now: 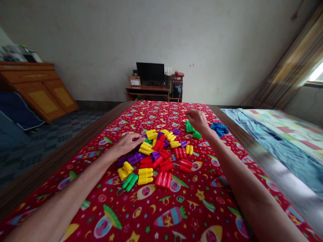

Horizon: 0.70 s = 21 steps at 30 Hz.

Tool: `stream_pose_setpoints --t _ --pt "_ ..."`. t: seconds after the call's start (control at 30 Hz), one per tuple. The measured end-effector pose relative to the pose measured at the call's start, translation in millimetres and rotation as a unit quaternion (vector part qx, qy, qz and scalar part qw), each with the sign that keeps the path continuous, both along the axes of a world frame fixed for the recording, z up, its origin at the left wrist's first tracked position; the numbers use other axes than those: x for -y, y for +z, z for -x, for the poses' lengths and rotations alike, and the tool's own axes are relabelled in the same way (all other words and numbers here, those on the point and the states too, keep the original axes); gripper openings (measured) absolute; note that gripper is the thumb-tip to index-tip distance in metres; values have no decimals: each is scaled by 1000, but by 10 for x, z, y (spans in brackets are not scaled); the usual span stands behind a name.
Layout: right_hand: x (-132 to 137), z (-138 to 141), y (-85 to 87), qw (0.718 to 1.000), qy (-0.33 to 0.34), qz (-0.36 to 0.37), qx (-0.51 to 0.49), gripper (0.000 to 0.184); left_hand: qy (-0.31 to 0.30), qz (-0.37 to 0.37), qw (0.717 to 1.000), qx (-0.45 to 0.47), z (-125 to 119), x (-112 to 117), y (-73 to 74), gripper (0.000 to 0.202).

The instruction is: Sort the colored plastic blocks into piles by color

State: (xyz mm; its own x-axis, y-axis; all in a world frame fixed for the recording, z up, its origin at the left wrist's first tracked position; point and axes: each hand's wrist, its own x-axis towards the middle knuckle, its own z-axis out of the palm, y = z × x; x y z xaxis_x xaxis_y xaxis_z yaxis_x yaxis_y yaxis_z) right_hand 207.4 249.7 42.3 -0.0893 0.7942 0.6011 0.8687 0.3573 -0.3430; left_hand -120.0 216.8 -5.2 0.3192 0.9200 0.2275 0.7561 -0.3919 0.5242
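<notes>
A loose pile of red, yellow, purple and green plastic bullet-shaped pieces lies mid-table; one is a red piece point(163, 179). My left hand point(128, 142) is at the pile's left edge, fingers bent together beside a yellow piece point(145, 148) and purple pieces point(133, 158). Whatever its fingertips may grip is hidden. To the right, my right hand point(198, 120) is raised over a small group of green pieces point(196, 134). Its fingers are curled closed, and I cannot see whether anything is inside them. Blue pieces point(219, 129) form a separate heap just right of that hand.
A red patterned cloth point(166, 218) covers the table, whose dark wooden edge point(101, 122) shows along the left. At the far end stands a desk point(147, 89) with a monitor point(150, 73). A bed point(282, 141) is on the right; a wooden cabinet point(42, 90) stands left.
</notes>
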Motion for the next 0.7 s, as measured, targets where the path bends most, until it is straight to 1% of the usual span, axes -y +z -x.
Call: stream_pose_setpoints --t 0.07,0.13,0.2,0.23,0.33,0.4,0.47,0.6,0.63,0.7 --pt "146 239 63 995 92 1 24 25 6 -30 999 16 -30 21 33 54" --pt "309 499 75 981 188 5 44 26 22 -74 996 37 -82 65 82 52" --pt "461 729 51 966 252 6 59 29 23 -119 991 58 -149 128 139 49" --pt "526 818 36 961 268 9 67 32 14 -132 989 66 -182 163 164 47" --pt "645 958 14 959 267 32 88 40 -9 -139 987 76 -266 247 203 45" --pt "655 962 28 961 260 57 79 39 -5 -133 989 64 -297 270 192 46" --pt "619 925 54 964 250 82 48 36 3 -133 990 46 -307 264 162 46" --pt "480 780 94 972 197 131 -12 32 31 -155 987 16 -265 215 116 46" --pt "448 736 100 968 200 154 -13 31 45 -160 986 13 -249 207 119 46" --pt "408 664 105 950 236 205 5 29 65 -161 985 13 -226 207 143 49"
